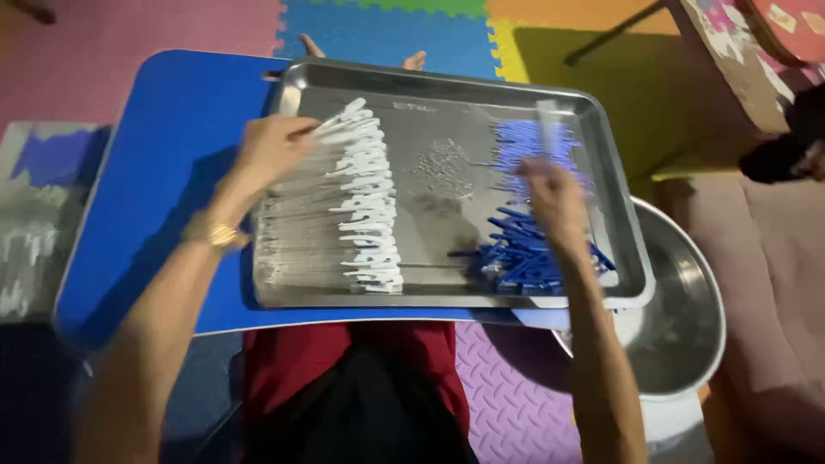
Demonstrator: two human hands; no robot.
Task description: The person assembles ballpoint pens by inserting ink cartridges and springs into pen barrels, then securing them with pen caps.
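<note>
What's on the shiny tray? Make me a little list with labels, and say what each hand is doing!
Tray: metal tray resting on a blue board
Left side of tray: row of white-tipped clear pieces
Right side of tray: pile of blue pieces
Left hand: on the top of the white row
Right hand: over the blue pile; grip blurred
Beside tray: metal bowl
Floor: coloured foam mats

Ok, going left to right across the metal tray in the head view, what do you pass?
Left hand → row of white pieces → bare tray → pile of blue pieces → right hand
</note>
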